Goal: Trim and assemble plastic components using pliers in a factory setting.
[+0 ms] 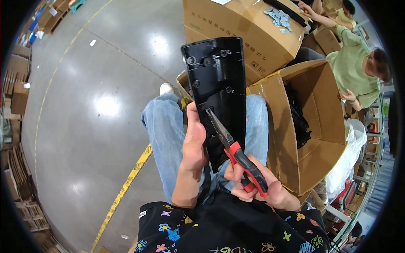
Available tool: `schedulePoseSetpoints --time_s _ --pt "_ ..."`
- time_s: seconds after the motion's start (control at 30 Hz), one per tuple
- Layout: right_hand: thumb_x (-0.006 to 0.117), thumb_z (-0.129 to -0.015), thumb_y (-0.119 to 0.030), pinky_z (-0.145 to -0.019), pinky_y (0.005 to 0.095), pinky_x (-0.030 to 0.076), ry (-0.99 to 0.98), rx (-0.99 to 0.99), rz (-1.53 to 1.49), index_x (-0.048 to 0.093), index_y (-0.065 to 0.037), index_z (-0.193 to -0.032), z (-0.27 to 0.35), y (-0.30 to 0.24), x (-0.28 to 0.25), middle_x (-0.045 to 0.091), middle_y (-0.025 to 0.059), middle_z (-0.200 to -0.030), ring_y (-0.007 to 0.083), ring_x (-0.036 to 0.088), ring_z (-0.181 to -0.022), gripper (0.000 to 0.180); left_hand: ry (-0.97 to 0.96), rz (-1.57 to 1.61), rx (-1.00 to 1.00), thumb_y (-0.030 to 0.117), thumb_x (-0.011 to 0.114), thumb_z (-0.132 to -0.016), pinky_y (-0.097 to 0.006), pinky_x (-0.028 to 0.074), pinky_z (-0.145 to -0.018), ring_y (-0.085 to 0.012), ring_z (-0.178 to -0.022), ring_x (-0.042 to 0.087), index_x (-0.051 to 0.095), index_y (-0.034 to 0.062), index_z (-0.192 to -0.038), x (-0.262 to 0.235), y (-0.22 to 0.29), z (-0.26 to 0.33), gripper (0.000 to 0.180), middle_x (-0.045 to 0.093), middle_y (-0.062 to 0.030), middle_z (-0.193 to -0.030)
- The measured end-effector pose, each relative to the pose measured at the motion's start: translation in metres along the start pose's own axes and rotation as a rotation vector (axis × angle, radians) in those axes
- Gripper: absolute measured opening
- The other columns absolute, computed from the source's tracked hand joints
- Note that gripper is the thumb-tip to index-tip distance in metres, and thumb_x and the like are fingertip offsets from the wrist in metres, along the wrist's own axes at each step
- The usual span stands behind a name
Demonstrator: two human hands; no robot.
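A long black plastic cover point(219, 76), its hollow side with several round screw posts facing me, stands tilted up above my lap. My left hand point(195, 139) grips its left edge, the thumb along the side and the other fingers hidden behind. In my right hand point(257, 181) are long-nose pliers point(242, 162) with red and black handles. Their narrow jaws reach the inner face of the cover near its left edge, just right of my left thumb. Whether the jaw tips pinch anything is too small to tell.
To the right stands an open cardboard box point(291, 130) with black parts inside. Beyond the cover is a closed carton point(236, 33) bearing a pile of small grey pieces point(279, 19) and a black part. A person in a green shirt point(356, 63) works at far right. Yellow tape point(122, 196) marks the floor.
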State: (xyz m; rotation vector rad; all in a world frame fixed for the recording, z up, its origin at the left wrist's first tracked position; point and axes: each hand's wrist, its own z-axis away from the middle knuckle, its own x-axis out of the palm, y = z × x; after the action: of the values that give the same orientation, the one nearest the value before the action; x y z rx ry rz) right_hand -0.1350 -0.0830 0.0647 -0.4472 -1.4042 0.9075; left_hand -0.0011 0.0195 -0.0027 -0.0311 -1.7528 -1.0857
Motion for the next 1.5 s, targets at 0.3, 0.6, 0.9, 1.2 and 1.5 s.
schedulePoseSetpoints --time_s 0.3,0.6,0.9,1.2,1.5 --pt "0.042 -0.081 -0.071 -0.045 0.0209 0.026 0.046 0.015 -0.008 0.035 0.003 -0.113 0.002 0.000 0.006 0.035 0.0096 -0.097 0.0050 0.029 -0.051 0.080 0.111 -0.019 0.020 0.061 0.037 -0.090 -0.041 0.049 -0.089 -0.0326 -0.107 0.057 0.024 -0.0027 -0.141 -0.002 -0.006 0.006 0.083 0.041 -0.0253 -0.136" --pt "0.040 -0.083 -0.070 -0.045 0.0200 0.024 0.071 0.041 -0.067 0.033 0.002 -0.113 0.002 -0.004 0.011 0.034 0.0106 -0.094 0.0045 0.026 -0.049 0.078 0.076 -0.097 0.048 0.062 0.038 -0.089 -0.042 0.049 -0.090 -0.0333 -0.108 0.057 0.024 -0.0017 -0.142 -0.011 -0.007 0.007 0.084 0.042 -0.0257 -0.135" --pt "0.042 -0.085 -0.068 -0.045 0.0207 0.025 0.110 0.119 0.045 0.034 0.002 -0.115 0.003 -0.015 0.010 0.035 0.0091 -0.091 0.0050 0.026 -0.051 0.076 0.044 -0.290 0.133 0.049 0.043 -0.093 -0.047 0.052 -0.087 -0.0383 -0.107 0.057 0.017 0.0046 -0.140 -0.019 -0.001 0.004 0.070 0.043 -0.0271 -0.129" --pt "0.039 -0.083 -0.072 -0.045 0.0199 0.025 0.169 0.112 0.070 0.036 0.001 -0.112 0.000 -0.019 0.015 0.034 0.0073 -0.087 0.0053 0.025 -0.051 0.078 0.006 -0.338 0.124 0.043 0.045 -0.093 -0.046 0.053 -0.085 -0.0390 -0.104 0.059 0.022 0.0067 -0.131 -0.025 -0.003 0.002 0.058 0.043 -0.0274 -0.127" --pt "0.041 -0.092 -0.056 -0.044 0.0196 0.024 0.185 0.081 0.058 0.038 0.000 -0.108 -0.001 -0.016 0.017 0.035 0.0062 -0.085 0.0040 0.024 -0.049 0.059 0.039 -0.303 0.164 0.043 0.041 -0.095 -0.046 0.053 -0.084 -0.0368 -0.102 0.060 0.022 0.0066 -0.134 -0.023 -0.003 0.003 0.056 0.044 -0.0253 -0.128"
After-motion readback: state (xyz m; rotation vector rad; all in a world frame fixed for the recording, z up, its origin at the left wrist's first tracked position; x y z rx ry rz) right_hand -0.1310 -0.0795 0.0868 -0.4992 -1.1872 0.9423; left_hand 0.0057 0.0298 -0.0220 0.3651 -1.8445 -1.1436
